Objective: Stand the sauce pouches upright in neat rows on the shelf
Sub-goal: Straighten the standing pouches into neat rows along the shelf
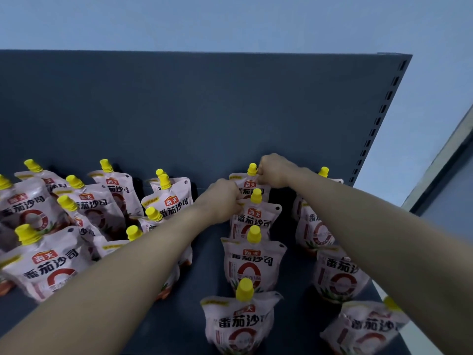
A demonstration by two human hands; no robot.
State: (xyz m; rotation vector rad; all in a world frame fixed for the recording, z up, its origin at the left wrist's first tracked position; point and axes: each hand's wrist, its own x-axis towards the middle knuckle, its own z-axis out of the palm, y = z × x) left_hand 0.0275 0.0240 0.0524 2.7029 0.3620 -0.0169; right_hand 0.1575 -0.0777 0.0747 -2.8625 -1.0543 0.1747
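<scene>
A bare lane of shelf (204,278) runs between the crowded left cluster (94,208) and the middle row (253,265) (a second gap separates it from the right row (335,278)); the back panel (179,111) closes the rear.

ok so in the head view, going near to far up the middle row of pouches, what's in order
nearest pouch → second pouch → third pouch → back pouch, pinched by the right hand → shelf back panel
</scene>
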